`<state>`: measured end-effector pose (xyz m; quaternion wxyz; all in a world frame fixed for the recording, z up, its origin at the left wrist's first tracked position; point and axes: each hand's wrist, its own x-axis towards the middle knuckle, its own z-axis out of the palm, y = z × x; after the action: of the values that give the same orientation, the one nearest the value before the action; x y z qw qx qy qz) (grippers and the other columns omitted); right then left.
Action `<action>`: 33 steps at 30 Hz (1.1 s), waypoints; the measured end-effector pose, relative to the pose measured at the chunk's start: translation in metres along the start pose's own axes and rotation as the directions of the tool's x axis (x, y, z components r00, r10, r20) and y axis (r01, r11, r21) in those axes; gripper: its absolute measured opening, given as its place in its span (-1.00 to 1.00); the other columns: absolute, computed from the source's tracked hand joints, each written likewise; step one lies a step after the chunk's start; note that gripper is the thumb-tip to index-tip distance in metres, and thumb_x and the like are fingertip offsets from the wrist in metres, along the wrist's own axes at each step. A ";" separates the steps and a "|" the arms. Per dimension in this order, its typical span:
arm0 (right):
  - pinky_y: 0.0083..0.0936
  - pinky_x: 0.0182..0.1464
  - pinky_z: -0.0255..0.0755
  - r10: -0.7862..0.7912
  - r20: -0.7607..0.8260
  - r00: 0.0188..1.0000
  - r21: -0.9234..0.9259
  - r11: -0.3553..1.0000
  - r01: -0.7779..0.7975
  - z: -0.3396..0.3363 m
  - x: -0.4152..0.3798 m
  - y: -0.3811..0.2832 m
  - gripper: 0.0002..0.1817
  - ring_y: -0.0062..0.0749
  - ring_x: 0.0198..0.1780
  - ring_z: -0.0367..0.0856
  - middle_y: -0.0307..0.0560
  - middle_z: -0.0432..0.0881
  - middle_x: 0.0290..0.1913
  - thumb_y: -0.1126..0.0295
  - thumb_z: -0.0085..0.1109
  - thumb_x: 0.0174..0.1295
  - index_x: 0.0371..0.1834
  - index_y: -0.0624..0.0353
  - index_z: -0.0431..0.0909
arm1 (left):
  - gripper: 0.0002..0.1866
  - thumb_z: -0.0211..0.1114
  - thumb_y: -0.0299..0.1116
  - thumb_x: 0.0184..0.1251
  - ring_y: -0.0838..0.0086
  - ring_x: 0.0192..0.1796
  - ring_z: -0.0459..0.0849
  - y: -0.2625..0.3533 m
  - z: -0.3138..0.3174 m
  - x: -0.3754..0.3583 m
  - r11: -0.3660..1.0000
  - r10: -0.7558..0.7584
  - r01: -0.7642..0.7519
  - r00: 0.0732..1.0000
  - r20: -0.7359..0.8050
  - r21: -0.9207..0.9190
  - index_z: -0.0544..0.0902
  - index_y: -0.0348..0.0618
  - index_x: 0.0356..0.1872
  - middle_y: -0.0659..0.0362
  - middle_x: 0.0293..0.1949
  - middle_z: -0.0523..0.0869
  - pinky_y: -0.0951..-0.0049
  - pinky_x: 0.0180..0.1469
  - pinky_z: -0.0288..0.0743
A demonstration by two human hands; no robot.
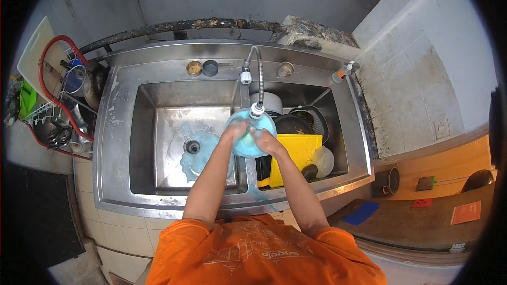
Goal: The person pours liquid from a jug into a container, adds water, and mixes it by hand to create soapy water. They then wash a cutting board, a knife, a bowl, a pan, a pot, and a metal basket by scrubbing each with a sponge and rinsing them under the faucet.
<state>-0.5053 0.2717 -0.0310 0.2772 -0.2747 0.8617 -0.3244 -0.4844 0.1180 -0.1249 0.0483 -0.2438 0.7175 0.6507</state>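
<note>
A round light-blue bowl [247, 149] is under the spout of the tap [257, 108], over the divider between the two basins. Its inside looks pale and wet. My left hand [239, 127] is over the bowl's left side, and my right hand [265, 141] is over its right side. Both hands' fingers reach inward over the bowl and are smeared by motion or water, so I cannot see whether they grip it. Blue soapy liquid [203, 155] lies around the drain [192, 146] in the left basin [168, 126].
In the right basin are a yellow board [296, 153], a dark pan [293, 124], a white pot [269, 101] and a translucent container [323, 161]. Small cups [210, 67] stand on the back ledge. A pump bottle [342, 72] is at right, a dish rack [58, 103] at left.
</note>
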 end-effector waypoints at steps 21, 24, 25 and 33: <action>-0.52 -0.17 0.43 0.303 -0.460 0.835 0.851 0.421 0.316 -0.008 -0.023 0.017 -0.73 -0.50 -0.25 0.53 -0.19 0.62 -0.22 0.33 -0.01 0.32 -0.10 0.29 0.57 | -0.41 0.36 -0.13 0.09 0.01 0.09 0.55 0.062 -0.020 -0.075 0.921 0.189 -0.092 0.956 -0.226 0.379 0.49 -0.26 0.10 -0.15 0.03 0.60 0.24 0.15 0.41; -0.35 -0.06 0.50 0.114 -0.290 0.950 0.878 0.426 0.217 -0.021 -0.036 0.001 -0.77 -0.44 -0.11 0.58 -0.07 0.58 -0.05 0.42 0.01 0.33 -0.01 0.25 0.47 | -0.48 0.31 -0.22 0.12 0.02 0.06 0.58 0.065 -0.018 -0.078 0.907 0.110 -0.031 0.981 -0.163 0.420 0.49 -0.28 0.09 -0.17 -0.03 0.62 0.26 0.12 0.44; -0.40 -0.14 0.53 0.072 -0.263 0.962 0.857 0.475 0.198 -0.016 -0.033 0.003 -0.77 -0.45 -0.18 0.61 -0.11 0.61 -0.11 0.39 0.08 0.31 -0.03 0.26 0.48 | -0.52 0.27 -0.28 0.15 0.12 0.00 0.61 0.063 -0.016 -0.079 0.955 0.101 -0.054 0.984 -0.148 0.291 0.49 -0.30 0.08 -0.12 -0.07 0.64 0.27 0.07 0.47; -0.18 -0.37 0.46 -0.133 -0.617 0.775 -0.092 0.991 0.097 0.017 -0.028 -0.013 -0.56 0.06 -0.46 0.62 0.22 0.54 -0.64 0.14 0.26 0.13 -0.57 0.40 0.53 | -0.55 0.14 -0.27 0.32 0.33 -0.14 0.62 0.025 0.007 -0.062 0.725 -0.126 0.160 0.987 0.099 -0.670 0.41 -0.30 0.16 0.05 -0.15 0.63 0.37 -0.05 0.51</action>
<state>-0.4710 0.2754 -0.0241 -0.0503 -0.2120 0.8950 -0.3891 -0.4420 0.1438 -0.0787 0.0233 -0.2840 0.4102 0.8664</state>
